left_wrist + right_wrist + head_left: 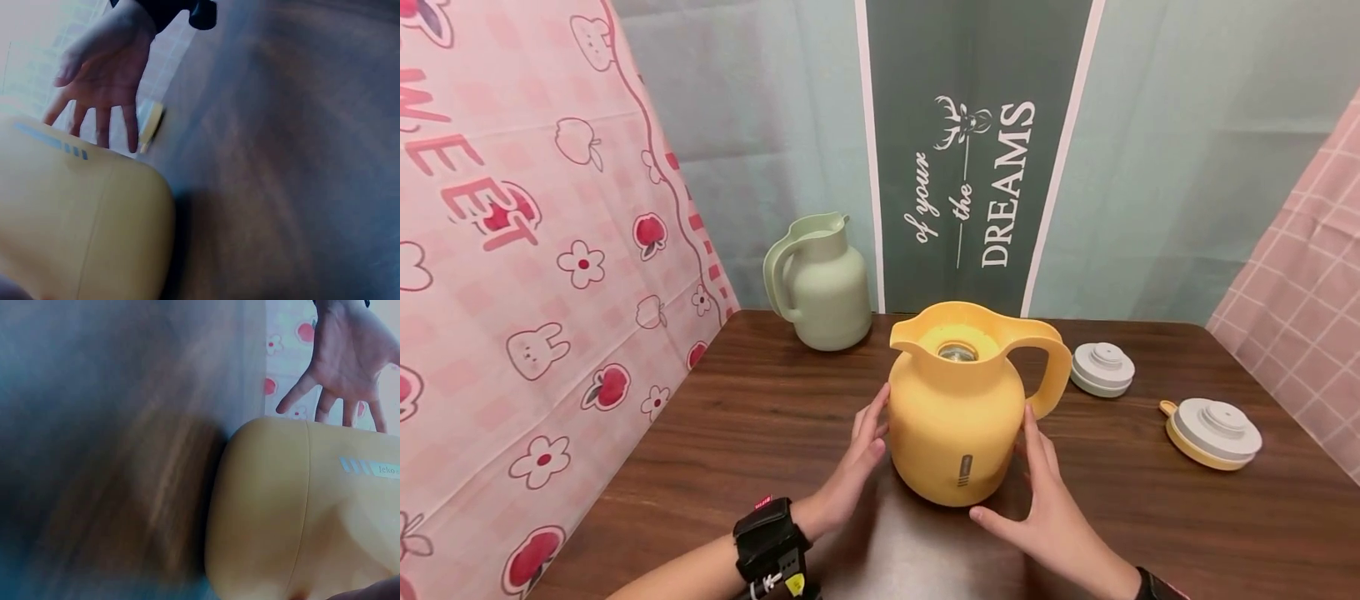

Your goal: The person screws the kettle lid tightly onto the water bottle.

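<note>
A yellow thermos jug (955,417) stands upright on the table, its lid off and the round inner mouth showing. Its spout points left and its handle right. At the jug's left side is my left hand (848,475), fingers extended with the tips right at its wall. My right hand (1048,500) flanks the other side below the handle, fingers straight and thumb spread in front of the base. In the left wrist view the right hand (109,69) shows an open palm beyond the jug; the right wrist view shows the left hand (350,359) likewise splayed.
A light green thermos jug (829,287) stands at the back left of the dark wooden table (760,400). To the right lie a white lid (1102,369) and a white lid with a yellow rim (1216,433). Printed cloths (760,125) hang behind and at both sides.
</note>
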The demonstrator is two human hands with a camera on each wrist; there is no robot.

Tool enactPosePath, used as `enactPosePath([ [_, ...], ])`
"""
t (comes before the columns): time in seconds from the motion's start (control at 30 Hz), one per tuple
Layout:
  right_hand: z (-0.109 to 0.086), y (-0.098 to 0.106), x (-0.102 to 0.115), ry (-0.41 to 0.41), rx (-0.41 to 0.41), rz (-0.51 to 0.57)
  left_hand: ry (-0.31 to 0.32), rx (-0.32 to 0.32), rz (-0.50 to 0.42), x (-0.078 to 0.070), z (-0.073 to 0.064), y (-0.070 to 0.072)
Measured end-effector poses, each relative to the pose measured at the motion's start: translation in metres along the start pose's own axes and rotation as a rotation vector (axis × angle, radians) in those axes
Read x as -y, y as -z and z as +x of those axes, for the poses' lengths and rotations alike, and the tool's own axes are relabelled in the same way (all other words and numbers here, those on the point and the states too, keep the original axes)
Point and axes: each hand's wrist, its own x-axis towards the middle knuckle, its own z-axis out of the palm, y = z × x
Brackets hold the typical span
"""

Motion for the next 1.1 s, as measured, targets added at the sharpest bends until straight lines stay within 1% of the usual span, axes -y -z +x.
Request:
enactPosePath([
  [0.17,-0.01,0.0,0.003,-0.021,0.001,-0.011,-0.021,0.015,0.016,-0.001,-0.011,-0.004],
  [0.27,-0.014,-0.001,0.005,-0.036,0.002,-0.013,-0.017,0.024,0.023,-0.001,-0.015,-0.005],
  [0.37,-0.019,-0.002,0.006,-0.017,-0.002,-0.012,-0.018,0.035,0.023,-0.003,-0.019,-0.006],
  [0.47,-0.021,-0.003,0.005,-0.001,-0.006,-0.013,-0.035,0.039,0.026,-0.005,-0.023,-0.006],
  [0.53,-0.022,-0.003,0.004,0.013,-0.015,-0.035,-0.053,0.032,0.034,-0.006,-0.024,-0.006],
  [0.67,-0.023,0.003,0.004,0.042,-0.036,-0.13,-0.075,-0.007,0.053,-0.007,-0.023,-0.007],
  [0.73,-0.022,0.008,0.005,0.072,-0.062,-0.159,-0.09,-0.034,0.062,-0.009,-0.021,-0.007],
  [0.8,-0.019,0.015,0.006,0.141,-0.119,-0.164,-0.109,-0.06,0.061,-0.013,-0.017,-0.007],
  [0.9,-0.013,0.027,0.005,0.276,-0.251,-0.147,-0.166,-0.087,0.087,-0.017,-0.007,-0.005],
  [0.97,-0.007,0.035,0.002,0.335,-0.327,-0.145,-0.193,-0.101,0.11,-0.019,0.001,-0.005],
  [1.03,0.0,0.041,-0.001,0.313,-0.348,-0.128,-0.2,-0.109,0.139,-0.02,0.008,-0.004],
  [1.1,0.005,0.045,-0.006,0.231,-0.304,-0.109,-0.172,-0.111,0.153,-0.02,0.013,-0.006],
])
